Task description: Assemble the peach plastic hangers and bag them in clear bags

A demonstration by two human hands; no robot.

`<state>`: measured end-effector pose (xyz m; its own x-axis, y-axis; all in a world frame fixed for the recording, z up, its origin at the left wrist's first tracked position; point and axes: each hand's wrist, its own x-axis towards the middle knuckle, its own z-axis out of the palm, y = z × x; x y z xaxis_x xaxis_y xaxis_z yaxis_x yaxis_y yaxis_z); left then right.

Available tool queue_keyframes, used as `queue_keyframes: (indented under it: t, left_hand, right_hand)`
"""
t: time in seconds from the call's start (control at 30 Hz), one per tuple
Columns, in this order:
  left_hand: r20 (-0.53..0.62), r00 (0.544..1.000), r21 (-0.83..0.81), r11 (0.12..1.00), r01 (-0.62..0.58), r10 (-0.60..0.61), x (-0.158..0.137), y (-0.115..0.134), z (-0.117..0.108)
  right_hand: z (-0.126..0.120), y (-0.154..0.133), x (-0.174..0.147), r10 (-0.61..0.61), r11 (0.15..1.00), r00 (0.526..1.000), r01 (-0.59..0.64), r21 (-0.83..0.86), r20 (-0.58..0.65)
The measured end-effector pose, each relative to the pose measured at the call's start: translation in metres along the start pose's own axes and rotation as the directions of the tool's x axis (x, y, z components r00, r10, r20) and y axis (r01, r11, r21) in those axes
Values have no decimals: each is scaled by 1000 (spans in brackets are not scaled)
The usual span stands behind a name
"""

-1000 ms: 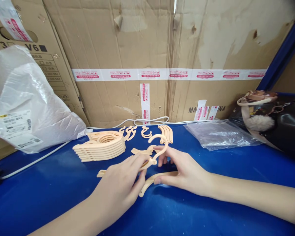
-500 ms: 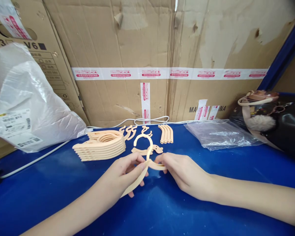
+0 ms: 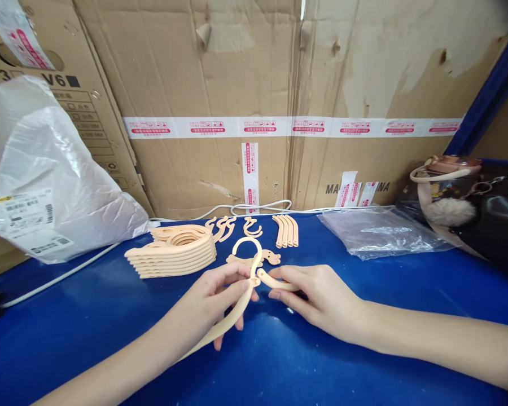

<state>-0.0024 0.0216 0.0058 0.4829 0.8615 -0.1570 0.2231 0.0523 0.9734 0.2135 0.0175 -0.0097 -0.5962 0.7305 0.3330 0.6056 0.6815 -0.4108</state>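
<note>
My left hand (image 3: 224,290) pinches a cream clothes hanger part, a curved arm (image 3: 231,320) joined at its top to a hook (image 3: 258,254). The hook stands up with its opening to the left. In my right hand (image 3: 322,293), thumb and fingers close on a separate curved hanger arm (image 3: 279,283) with a hole in its end. That end lies just right of the hook's base; whether they touch I cannot tell. Behind the hands lie flat hanger pieces (image 3: 273,257), partly hidden by the hook.
A stack of folded hangers (image 3: 173,259) stands at the left. Loose hooks (image 3: 222,228) and hanger arms (image 3: 287,231) lie at the back. A clear plastic bag (image 3: 376,231), a dark bag (image 3: 491,217), a stuffed white sack (image 3: 59,180) and a white cable (image 3: 63,275) rest around the blue table (image 3: 300,361).
The right hand's hanger arm has shifted and turned so its holed end shows beside the hook's base. The hook and left arm have tilted and dropped slightly.
</note>
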Motion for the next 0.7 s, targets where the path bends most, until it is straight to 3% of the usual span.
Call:
queue_keyframes:
  t: [0.2, 0.47, 0.7]
  left_hand:
    - [-25, 1000, -22, 1000, 2, -3, -2, 4, 0]
    - [36, 996, -101, 991, 83, -80, -2, 4, -3]
    - [53, 995, -138, 986, 92, -86, -1, 4, -2]
  right_hand:
    - [0, 0, 0, -23, 999, 1000, 23, -22, 1]
    - [3, 2, -2, -94, 980, 995, 90, -180, -16]
    - [4, 4, -2, -151, 971, 988, 143, -191, -25]
